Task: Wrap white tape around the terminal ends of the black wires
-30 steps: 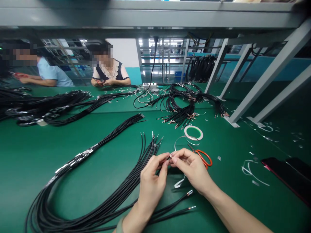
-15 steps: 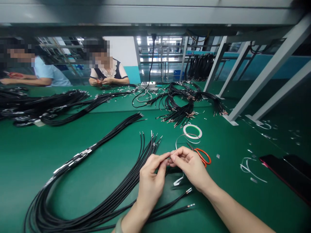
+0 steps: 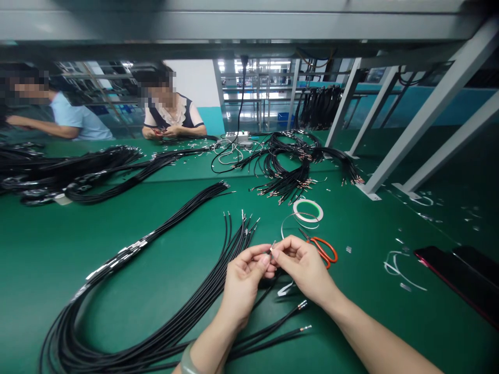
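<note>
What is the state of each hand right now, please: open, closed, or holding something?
Left hand: closed, pinching the metal-tipped end of a black wire.
Right hand: closed, pinching the same wire end.

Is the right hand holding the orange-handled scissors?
No, the orange-handled scissors lie on the green mat beside the right hand.

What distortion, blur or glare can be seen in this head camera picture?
In the head view, the wide lens curves the grey overhead beam; the left hand and right hand look sharp; the far racks are washed out by bright light.
</note>
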A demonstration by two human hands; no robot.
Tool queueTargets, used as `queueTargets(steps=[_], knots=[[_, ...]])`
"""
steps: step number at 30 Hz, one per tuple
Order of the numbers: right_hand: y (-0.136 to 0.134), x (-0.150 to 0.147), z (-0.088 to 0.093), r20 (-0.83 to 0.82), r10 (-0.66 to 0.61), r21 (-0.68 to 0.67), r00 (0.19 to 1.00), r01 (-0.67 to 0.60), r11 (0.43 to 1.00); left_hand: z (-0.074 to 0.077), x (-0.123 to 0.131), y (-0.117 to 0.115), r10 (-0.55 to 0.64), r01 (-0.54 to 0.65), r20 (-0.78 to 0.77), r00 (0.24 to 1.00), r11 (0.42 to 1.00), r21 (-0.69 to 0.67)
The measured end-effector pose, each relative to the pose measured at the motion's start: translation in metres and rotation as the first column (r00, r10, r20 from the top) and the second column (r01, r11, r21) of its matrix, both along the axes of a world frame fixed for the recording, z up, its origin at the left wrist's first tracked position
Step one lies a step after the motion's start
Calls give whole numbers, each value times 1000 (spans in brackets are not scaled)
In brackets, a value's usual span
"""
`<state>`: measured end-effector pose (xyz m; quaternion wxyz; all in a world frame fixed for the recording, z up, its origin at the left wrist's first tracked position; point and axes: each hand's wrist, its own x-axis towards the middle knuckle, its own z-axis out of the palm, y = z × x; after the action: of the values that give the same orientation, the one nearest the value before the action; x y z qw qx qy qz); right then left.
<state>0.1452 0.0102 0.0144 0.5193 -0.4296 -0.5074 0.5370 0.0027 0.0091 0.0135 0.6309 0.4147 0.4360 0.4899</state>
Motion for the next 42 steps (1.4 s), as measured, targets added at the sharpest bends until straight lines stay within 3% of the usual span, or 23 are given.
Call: queueTargets(steps=[8, 16, 31, 42], knots=[[-2, 1, 2, 148, 17, 47, 989, -24, 999, -1, 2, 1, 39, -39, -4, 999, 999, 37], [0, 1, -3, 56, -13, 27, 998, 11, 1000, -2, 2, 1, 32, -32, -3, 999, 997, 67], [1, 1, -1, 32, -20, 11, 999, 19, 1000, 3, 3, 0, 46, -46, -29, 999, 999, 11], [1, 0, -2, 54, -8, 18, 999, 7, 1000, -3, -1, 1, 5, 3, 79, 997, 996, -93]])
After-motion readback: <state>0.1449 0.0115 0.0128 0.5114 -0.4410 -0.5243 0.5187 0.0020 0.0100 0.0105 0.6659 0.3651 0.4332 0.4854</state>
